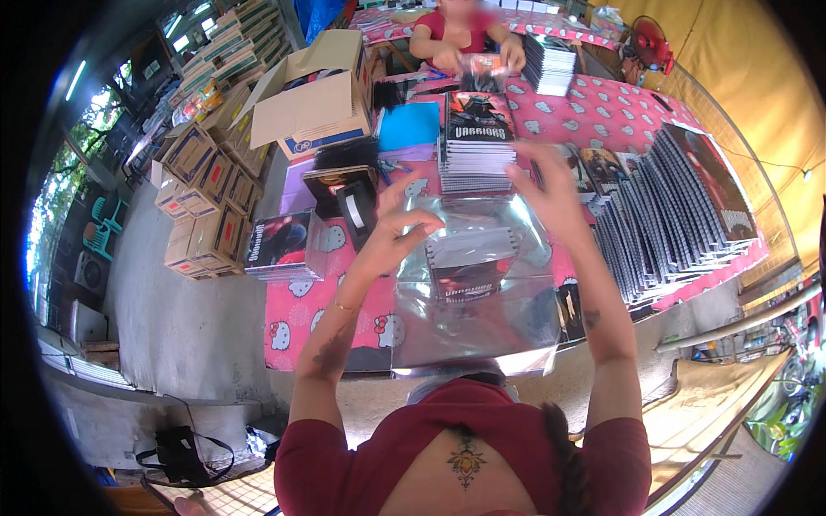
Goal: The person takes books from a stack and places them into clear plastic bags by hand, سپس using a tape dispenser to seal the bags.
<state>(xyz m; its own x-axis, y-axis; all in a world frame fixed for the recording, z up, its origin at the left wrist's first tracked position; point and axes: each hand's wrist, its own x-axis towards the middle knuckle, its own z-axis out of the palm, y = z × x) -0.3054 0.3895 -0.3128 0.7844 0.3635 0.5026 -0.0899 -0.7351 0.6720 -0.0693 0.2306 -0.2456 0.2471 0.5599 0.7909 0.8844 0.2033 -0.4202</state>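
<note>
In front of me a clear plastic sheet (525,318) lies on the table, with a spiral-bound notebook (469,268) in its middle, its dark red-and-black cover partly folded in glare. My left hand (404,225) hovers at the sheet's far left, thumb and fingers apart, beside the notebook's upper left corner. Blurred by motion, my right hand (549,185) is raised with spread fingers near the right side of a tall stack of notebooks (478,150). Neither hand visibly holds anything, though clear film at the fingertips would be hard to see.
Rows of spiral notebooks (671,215) fill the table's right side. On the left are a shorter notebook stack (282,245), a black tape-like holder (354,211), a blue sheet (409,125) and an open carton (314,112). Across the table a person (465,39) handles a notebook. Boxes (206,241) stand on the floor.
</note>
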